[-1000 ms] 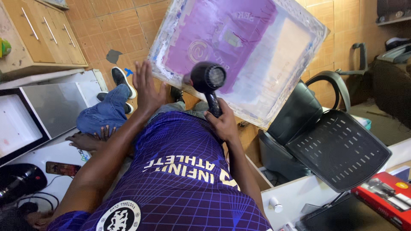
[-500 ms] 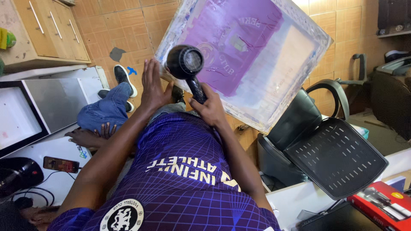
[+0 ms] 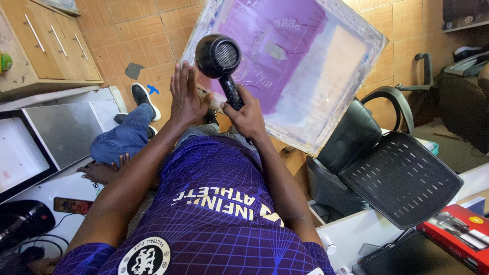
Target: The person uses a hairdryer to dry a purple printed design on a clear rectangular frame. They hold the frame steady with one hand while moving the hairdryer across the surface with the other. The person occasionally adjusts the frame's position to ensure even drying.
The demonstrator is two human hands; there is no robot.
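— Both hands busy?
— Yes. Right hand (image 3: 248,118) is clamped on a black hair dryer (image 3: 220,60); left hand (image 3: 186,97) lies flat, fingers spread, on the frame's edge.
— Where's the dryer?
— Raised before the purple screen-printing frame (image 3: 300,66), propped upright beside a black office chair (image 3: 387,168).

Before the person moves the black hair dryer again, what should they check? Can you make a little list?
1. Right hand wrapped firmly round the handle of the black hair dryer: ok.
2. Left hand steadying the edge of the big wooden-framed printing screen with the purple coating: ok.
3. Dryer head held over the purple part of the screen: ok.
4. Dryer switched on and blowing: cannot tell.
5. Dryer cord free of snags: cannot tell, it is hidden.
6. Black mesh office chair clear of the screen's lower edge: not ok, it sits right under it.
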